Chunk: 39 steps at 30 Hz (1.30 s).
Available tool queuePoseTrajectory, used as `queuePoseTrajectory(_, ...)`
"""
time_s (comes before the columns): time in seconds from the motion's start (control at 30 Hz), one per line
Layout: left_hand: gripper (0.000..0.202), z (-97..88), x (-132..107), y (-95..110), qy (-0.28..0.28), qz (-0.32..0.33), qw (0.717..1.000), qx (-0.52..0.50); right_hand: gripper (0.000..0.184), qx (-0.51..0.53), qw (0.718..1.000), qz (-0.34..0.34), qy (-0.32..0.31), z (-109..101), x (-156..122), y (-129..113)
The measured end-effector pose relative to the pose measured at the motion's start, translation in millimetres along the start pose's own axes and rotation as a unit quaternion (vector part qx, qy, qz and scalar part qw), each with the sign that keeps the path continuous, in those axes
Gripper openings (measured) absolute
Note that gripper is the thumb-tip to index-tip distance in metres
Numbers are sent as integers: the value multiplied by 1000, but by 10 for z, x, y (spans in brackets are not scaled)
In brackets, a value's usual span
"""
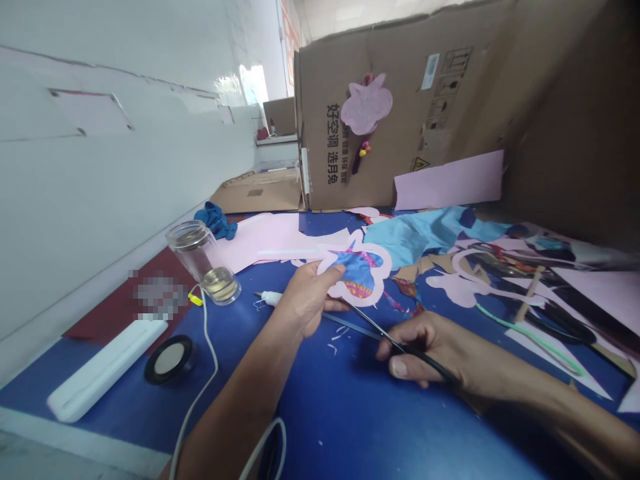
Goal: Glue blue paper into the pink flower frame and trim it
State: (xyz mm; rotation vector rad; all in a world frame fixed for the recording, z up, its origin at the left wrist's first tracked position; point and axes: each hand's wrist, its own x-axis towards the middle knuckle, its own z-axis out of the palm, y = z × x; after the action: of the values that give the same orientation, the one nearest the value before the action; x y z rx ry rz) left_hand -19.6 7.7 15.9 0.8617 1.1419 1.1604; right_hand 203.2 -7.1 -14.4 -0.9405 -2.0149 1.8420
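Note:
My left hand (310,293) pinches a pink paper cutout (384,267) by its left side. The cutout has a wavy cloud-like edge, and blue patterned fabric (357,270) shows in its middle. In my right hand (425,350) is a pair of scissors (376,328) with dark handles. Their blades point up and left, with the tips at the cutout's lower edge. Whether the blades touch the paper I cannot tell. Small white paper trimmings (337,337) lie on the blue table below. A white glue gun (271,298) lies behind my left wrist, partly hidden.
A glass cup (203,263), a roll of black tape (169,360) and a long white box-like item (107,370) stand at the left, with a white cord (209,340). Light blue fabric (415,233) and paper scraps lie behind and right. A cardboard box (320,80) bearing a pink cutout (367,107) rises behind.

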Motion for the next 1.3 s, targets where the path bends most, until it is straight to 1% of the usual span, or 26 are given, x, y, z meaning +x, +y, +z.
queuePoseTrajectory(0.53, 13, 4, -2, 8, 5, -2, 1000, 9, 43, -2, 1000, -15, -1, -4, 6, 29)
queuePoseTrajectory(0.77, 13, 0, 1, -1, 2, 1, 1000, 2, 45, -9, 1000, -18, 3, 3, 12, 31)
queuePoseTrajectory(1.03, 14, -14, 12, -19, 1, 4, 1000, 1, 47, -17, 1000, -3, 7, -2, 8, 60)
queuePoseTrajectory(1.3, 13, 5, 10, -3, 16, 0, 1000, -3, 49, -1, 1000, 22, -19, 29, -10, 32)
